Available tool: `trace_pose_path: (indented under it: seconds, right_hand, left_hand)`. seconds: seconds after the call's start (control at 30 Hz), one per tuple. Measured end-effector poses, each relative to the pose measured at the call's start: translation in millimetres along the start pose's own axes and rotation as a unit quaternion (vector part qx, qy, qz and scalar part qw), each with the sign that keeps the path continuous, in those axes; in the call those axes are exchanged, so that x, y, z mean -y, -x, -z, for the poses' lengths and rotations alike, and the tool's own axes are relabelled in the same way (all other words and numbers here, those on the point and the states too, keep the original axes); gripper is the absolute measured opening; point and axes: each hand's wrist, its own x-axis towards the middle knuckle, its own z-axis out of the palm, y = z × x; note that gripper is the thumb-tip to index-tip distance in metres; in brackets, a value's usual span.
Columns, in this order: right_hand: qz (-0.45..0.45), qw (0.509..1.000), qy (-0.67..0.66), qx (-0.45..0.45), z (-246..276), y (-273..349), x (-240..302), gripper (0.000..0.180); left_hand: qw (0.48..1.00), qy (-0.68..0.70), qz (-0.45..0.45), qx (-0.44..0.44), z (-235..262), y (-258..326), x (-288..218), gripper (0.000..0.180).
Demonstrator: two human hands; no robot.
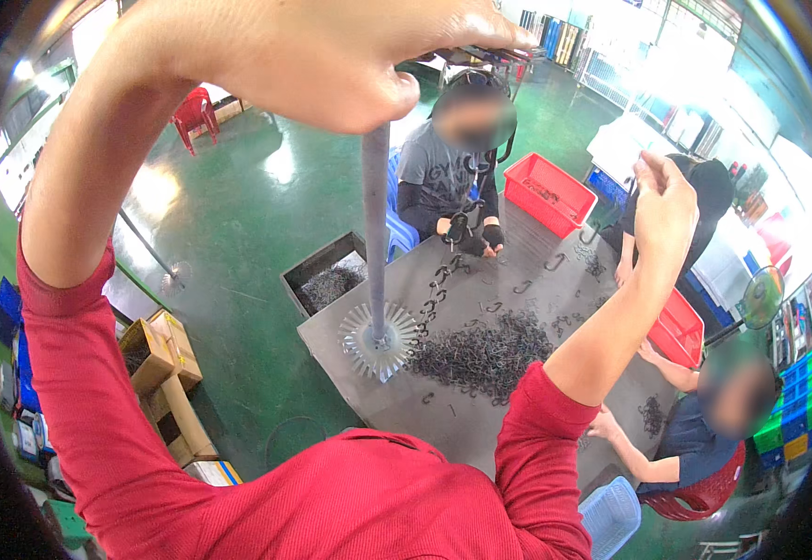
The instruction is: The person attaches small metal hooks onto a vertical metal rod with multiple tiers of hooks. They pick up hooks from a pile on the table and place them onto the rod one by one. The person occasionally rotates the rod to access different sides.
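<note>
My left hand [331, 51] is raised close to the camera and closed over the top of a grey upright pole [376, 233]. The pole stands on a toothed silver disc [380, 343] at the near left of the grey table [518, 271]. My right hand [662, 210] is lifted high over the table's right side with its fingertips pinched together; whether they hold anything is too small to tell. A heap of dark metal hooks [485, 355] lies on the table beside the disc. A chain of linked hooks [434, 299] runs from the disc toward the person opposite.
One person [452, 173] sits across the table handling hooks, another [704, 420] sits at the right, and a third [709, 191] is at the far right. Red bins [548, 191] [678, 329], a grey box of hooks [326, 280], cardboard boxes [163, 364] and a blue stool [611, 513] surround the table.
</note>
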Motion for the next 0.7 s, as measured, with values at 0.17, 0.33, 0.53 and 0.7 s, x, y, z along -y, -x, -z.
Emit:
trace_pose_path:
  seconds: [0.17, 0.33, 0.53, 0.7]
  right_hand:
    - [0.095, 0.947, -0.296, 0.083, -9.1, 14.3, 43.4, 0.024]
    - [0.05, 0.818, -0.535, 0.207, -25.1, 30.5, 86.5, 0.019]
    - [0.046, 0.804, -0.567, 0.174, -26.5, 28.4, 88.9, 0.013]
    - [-0.041, 0.872, -0.481, 0.077, 0.0, 14.9, 48.1, 0.014]
  left_hand:
    - [0.98, 0.124, 0.143, 0.06, 15.2, -15.0, -18.5, 0.056]
    - [0.98, 0.134, 0.146, 0.019, 9.8, -11.0, -15.5, 0.051]
    - [0.981, 0.121, 0.151, 0.001, 20.0, -13.1, -32.3, 0.049]
    - [0.991, 0.067, 0.111, 0.032, 30.9, -13.1, -34.1, 0.05]
